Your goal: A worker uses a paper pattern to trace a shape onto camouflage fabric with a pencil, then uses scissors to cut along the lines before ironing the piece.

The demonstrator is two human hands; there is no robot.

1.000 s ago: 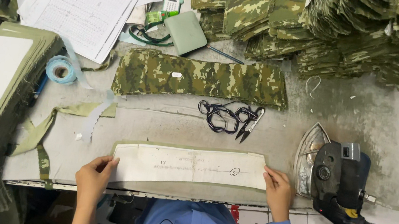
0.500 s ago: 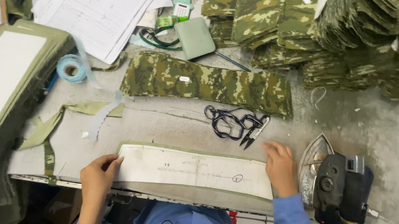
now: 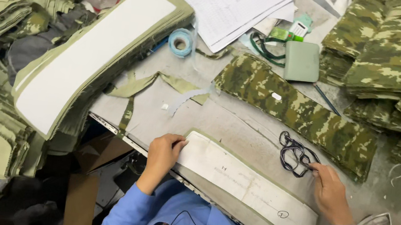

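Since a moment ago, the right hand (image 3: 330, 192) has left the white strip (image 3: 247, 185) and reached far to the black scissors (image 3: 297, 154), fingertips touching the handles; whether it grasps them I cannot tell. Left hand (image 3: 162, 155) stays pressing flat, unclenched, on the strip's left end. Behind the scissors lies a camouflage cloth strip (image 3: 299, 110), with a tape roll (image 3: 181, 42) far left.

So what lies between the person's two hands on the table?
In the head view, a long white strip on olive fabric spans from the left hand toward the right hand, which touches black scissors.
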